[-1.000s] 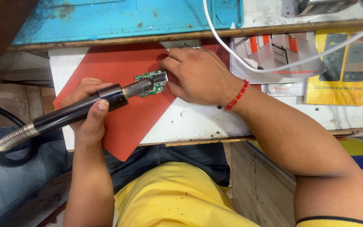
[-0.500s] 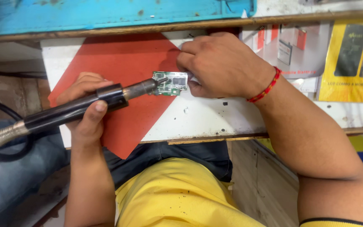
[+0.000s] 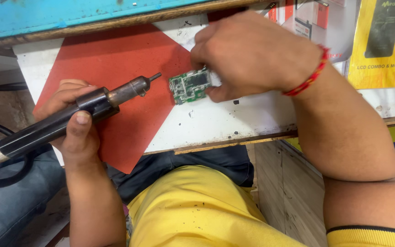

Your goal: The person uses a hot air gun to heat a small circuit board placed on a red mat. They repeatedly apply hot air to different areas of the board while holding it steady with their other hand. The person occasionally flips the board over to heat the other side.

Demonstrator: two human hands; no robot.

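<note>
Green board [image 3: 189, 86] lies on the white bench [image 3: 234, 121], just right of the red mat [image 3: 120, 68], pinched at its right edge by the right hand [image 3: 252, 55]. Left hand [image 3: 72, 121] grips the hot-air tool [image 3: 69, 116]; nozzle points at the board, apart from it.

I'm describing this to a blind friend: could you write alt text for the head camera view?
A person's right hand holds a small green circuit board on a white bench, while the left hand grips a dark hot-air tool, its nozzle pointing at the board without touching. A red mat lies beneath.
</note>
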